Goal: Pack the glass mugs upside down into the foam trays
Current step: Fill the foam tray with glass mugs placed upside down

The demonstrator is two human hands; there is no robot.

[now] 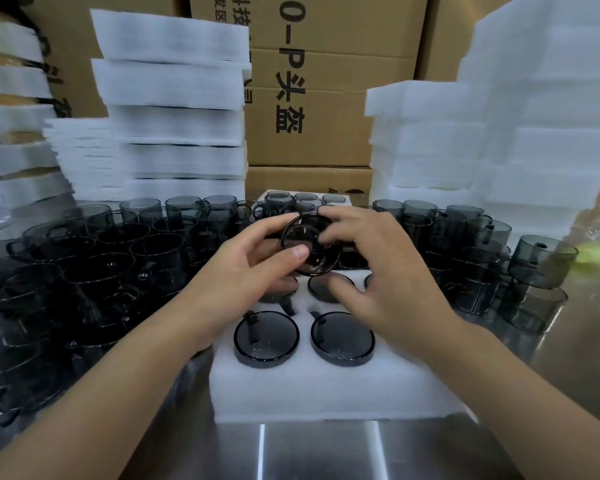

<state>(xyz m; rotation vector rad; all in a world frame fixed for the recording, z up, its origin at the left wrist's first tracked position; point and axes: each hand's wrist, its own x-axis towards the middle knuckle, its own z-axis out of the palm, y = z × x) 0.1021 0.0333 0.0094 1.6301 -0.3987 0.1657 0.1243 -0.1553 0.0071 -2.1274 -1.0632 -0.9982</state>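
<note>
head view: a steel table [319,452] carries a white foam tray [312,386] at centre. above the tray, the left hand [243,282] and right hand [388,271] grip one smoked glass mug [309,247] between curled fingers and thumbs, its round face toward the camera. two inverted mugs [266,337] sit in the near pockets. loose mugs [118,258] crowd both sides. foam stacks [174,109] flank cardboard boxes [326,98] printed "0-p 头盔".
</note>
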